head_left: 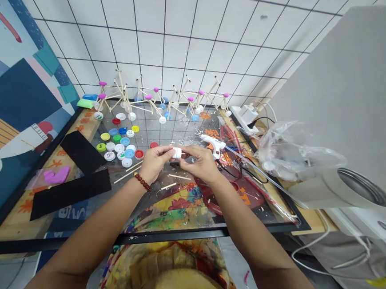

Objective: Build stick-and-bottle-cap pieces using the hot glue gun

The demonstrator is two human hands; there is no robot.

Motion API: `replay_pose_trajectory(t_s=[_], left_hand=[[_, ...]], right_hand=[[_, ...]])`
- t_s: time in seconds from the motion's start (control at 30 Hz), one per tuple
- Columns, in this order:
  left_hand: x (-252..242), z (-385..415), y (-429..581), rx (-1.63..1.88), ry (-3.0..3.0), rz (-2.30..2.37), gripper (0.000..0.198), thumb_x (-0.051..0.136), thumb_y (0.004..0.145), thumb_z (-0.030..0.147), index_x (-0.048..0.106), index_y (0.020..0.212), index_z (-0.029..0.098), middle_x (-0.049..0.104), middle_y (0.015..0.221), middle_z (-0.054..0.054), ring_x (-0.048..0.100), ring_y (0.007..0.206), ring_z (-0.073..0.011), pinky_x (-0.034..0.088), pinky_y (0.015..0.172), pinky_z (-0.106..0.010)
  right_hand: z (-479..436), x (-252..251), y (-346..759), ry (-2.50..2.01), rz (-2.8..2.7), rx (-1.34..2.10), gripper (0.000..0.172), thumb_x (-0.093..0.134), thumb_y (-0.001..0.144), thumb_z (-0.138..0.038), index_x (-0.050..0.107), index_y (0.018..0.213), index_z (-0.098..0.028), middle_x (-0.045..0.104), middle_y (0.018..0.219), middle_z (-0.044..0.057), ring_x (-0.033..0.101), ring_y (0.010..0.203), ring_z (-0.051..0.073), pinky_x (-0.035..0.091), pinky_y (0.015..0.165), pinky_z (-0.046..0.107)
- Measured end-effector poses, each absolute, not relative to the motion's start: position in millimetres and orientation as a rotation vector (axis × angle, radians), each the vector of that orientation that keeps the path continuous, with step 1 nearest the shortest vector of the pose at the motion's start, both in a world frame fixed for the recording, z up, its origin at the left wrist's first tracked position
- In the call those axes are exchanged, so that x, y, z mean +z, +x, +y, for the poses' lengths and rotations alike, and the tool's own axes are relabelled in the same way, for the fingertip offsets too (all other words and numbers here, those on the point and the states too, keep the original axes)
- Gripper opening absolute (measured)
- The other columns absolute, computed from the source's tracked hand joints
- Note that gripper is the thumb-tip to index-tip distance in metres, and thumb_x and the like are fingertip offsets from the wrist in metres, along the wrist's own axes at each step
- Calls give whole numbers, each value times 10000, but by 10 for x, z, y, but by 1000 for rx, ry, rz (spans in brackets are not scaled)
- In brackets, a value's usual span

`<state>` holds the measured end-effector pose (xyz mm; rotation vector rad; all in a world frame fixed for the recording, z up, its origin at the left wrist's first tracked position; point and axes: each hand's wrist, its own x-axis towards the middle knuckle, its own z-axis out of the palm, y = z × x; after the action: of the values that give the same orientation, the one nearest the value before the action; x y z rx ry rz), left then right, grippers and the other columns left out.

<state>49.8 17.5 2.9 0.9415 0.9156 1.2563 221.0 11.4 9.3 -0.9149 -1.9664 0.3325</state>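
A white bottle cap is pinched between the thumb and fingers of my left hand, above the middle of the table. My right hand closes in from the other side, its fingertips at the cap's right edge. Whether a thin stick also sits between those fingertips, I cannot tell. Just right of my right hand lies a white glue gun. Thin wooden sticks lie on the table below my hands. To the left, many loose bottle caps in several colours form a cluster.
Stick figures with pink tops and cap feet stand along the back edge. Black strips and pink clay lie at left. A power strip, clear plastic bag and white cylinder are at right.
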Motion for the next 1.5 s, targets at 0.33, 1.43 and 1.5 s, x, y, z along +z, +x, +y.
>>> replay_pose_trajectory(t_s=[0.33, 1.43, 1.5], left_hand=[[118, 162, 484, 1192, 854, 920, 387, 862, 600, 402, 694, 768, 97, 670, 642, -29, 608, 556, -103, 515, 593, -250], [0, 211, 447, 1273, 1358, 869, 359, 774, 704, 309, 753, 1037, 177, 724, 1115, -104, 664, 1026, -243, 504, 960, -416], [3, 210, 444, 1272, 1350, 871, 357, 781, 697, 312, 757, 1027, 177, 726, 1109, -104, 667, 1014, -239, 505, 957, -413]], right_hand=[[141, 4, 2209, -926, -1883, 490, 527, 659, 778, -205, 588, 1300, -221, 724, 1061, 69, 690, 829, 168, 584, 823, 338], [151, 61, 2224, -936, -1794, 608, 272, 649, 738, -198, 721, 1001, -201, 701, 835, 28, 623, 700, 138, 525, 685, 281], [145, 65, 2216, -933, -1791, 594, 270, 651, 739, -193, 722, 999, -198, 702, 844, 35, 628, 704, 142, 528, 689, 287]])
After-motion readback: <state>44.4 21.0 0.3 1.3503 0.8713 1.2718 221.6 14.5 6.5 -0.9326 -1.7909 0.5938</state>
